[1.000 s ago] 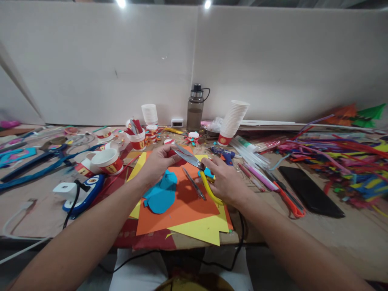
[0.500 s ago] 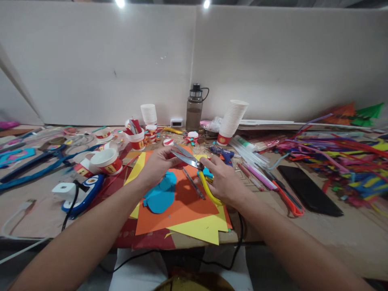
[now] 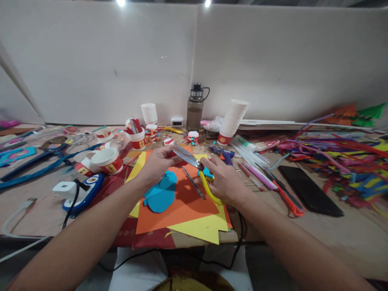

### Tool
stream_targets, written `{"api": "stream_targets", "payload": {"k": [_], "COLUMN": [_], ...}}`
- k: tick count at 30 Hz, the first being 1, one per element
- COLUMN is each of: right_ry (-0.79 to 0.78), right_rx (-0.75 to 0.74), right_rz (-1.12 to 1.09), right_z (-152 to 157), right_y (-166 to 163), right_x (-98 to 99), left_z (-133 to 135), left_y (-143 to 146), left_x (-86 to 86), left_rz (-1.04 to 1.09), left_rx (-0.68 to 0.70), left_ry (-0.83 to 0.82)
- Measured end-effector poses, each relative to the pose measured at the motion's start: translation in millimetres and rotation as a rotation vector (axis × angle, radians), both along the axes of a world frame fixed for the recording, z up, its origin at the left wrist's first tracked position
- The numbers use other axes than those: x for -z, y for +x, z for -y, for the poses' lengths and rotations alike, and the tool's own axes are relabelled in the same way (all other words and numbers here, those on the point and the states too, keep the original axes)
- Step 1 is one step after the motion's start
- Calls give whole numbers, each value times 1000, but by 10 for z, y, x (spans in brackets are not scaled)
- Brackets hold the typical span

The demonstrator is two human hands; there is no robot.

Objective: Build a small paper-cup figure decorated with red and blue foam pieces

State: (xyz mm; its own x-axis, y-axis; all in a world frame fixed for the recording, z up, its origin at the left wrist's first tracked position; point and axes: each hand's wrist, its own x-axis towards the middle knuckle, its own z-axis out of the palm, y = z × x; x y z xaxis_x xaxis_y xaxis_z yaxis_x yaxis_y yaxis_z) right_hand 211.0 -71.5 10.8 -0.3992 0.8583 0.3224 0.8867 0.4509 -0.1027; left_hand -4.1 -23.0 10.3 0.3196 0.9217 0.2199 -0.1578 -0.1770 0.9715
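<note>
In the middle of the head view, my right hand (image 3: 222,180) is closed around the yellow handles of a pair of scissors (image 3: 206,188). Their metal blades point left, toward my left hand (image 3: 158,163), whose fingers are pinched by the blade tips. Whatever those fingers hold is too small or hidden to name; a bit of red shows just under the blades. Below lies an orange paper sheet (image 3: 151,224), with blue cut paper shapes (image 3: 160,198) and a slim pen-like tool (image 3: 193,182) on it. Yellow paper (image 3: 201,228) sticks out from under the orange sheet.
Paper cups (image 3: 108,161) and a power strip (image 3: 91,194) with a white plug are at left. Behind stand a water bottle (image 3: 194,111) and a tall cup stack (image 3: 233,123). A glue gun (image 3: 226,153), a phone (image 3: 309,190) and tangled pipe cleaners (image 3: 348,161) lie at right.
The scissors' blades have closed together from a slightly parted position. Both hands stay almost in the same place.
</note>
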Motion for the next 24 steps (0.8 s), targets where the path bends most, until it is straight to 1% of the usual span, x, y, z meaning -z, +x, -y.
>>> {"api": "stream_targets", "payload": {"k": [5,14,20,24], "right_ry": [1,9,-10,8], "right_rx": [6,-3,5,13], "right_rz": [-13,-3,2,25], "right_z": [3,3,22,17], "right_y": [-1,-3,-7,0], "right_x": [-21,-5,-23,-22], "left_z": [-9,-13,15,20], "left_y": [-1,4,7,-5], "left_x": [3,42,-14,-32], "left_rz": [57,12,-7,-42], "left_rx": [-27,3,2,-15], "left_ry": [-11,40,43,50]}}
